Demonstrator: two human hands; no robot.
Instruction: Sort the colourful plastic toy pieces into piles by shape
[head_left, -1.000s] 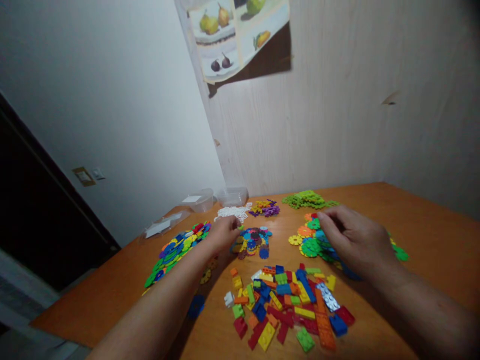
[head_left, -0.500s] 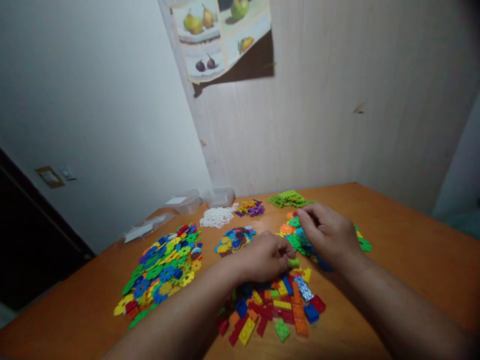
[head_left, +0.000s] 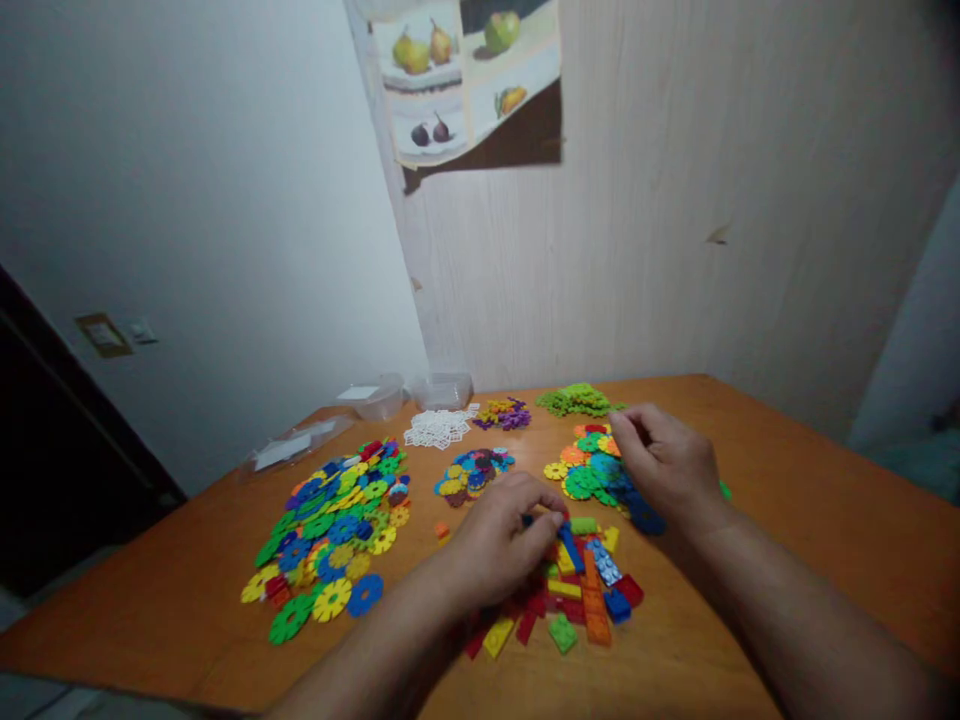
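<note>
My left hand (head_left: pixel 506 540) is over the pile of toy building bricks (head_left: pixel 564 590), its fingers curled towards the thumb at the pile's far side. A blue brick (head_left: pixel 571 548) lies right at those fingertips; what is between them is hidden. Just beyond is a lime green brick (head_left: pixel 583 525). My right hand (head_left: pixel 667 465) hovers by the heap of colourful notched discs (head_left: pixel 596 475), with thumb and fingers closed together. Whatever it may hold cannot be made out.
A larger heap of notched discs (head_left: pixel 330 530) spreads on the left. Behind are small discs (head_left: pixel 472 475), white lattice pieces (head_left: pixel 439 428), purple and yellow pieces (head_left: pixel 504 413) and green pieces (head_left: pixel 576 400). Clear plastic containers (head_left: pixel 442 388) stand against the wall, near a plastic bag (head_left: pixel 292 447).
My left hand has drawn back to the left, away from the lime green brick that was at its fingertips. My right hand stays almost where it was. The view has shifted slightly.
</note>
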